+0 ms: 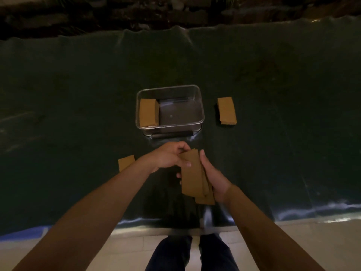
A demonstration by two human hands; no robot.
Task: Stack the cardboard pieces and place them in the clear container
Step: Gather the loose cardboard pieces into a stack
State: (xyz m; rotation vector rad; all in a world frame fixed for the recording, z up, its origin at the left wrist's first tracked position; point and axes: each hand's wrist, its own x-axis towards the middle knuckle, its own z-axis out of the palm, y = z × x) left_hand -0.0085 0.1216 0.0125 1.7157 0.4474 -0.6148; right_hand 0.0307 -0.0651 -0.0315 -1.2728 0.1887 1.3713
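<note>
Both hands hold a loose bundle of brown cardboard pieces (194, 176) above the near middle of the dark table. My left hand (169, 158) grips its upper left corner, thumb on top. My right hand (214, 174) cups its right edge from underneath. The pieces are fanned, not squared up. Beyond them stands the clear container (200, 114), with a stack of cardboard (148, 112) lying in its left end. Another cardboard stack (226, 110) rests on the table to the container's right. One single piece (126, 162) lies by my left wrist, partly hidden by the arm.
A dark green cloth (78, 94) covers the table, and its near edge (293, 214) runs just beyond my legs. A dark latch (170, 134) sits on the container's near side. Pale floor tiles (293, 241) show below.
</note>
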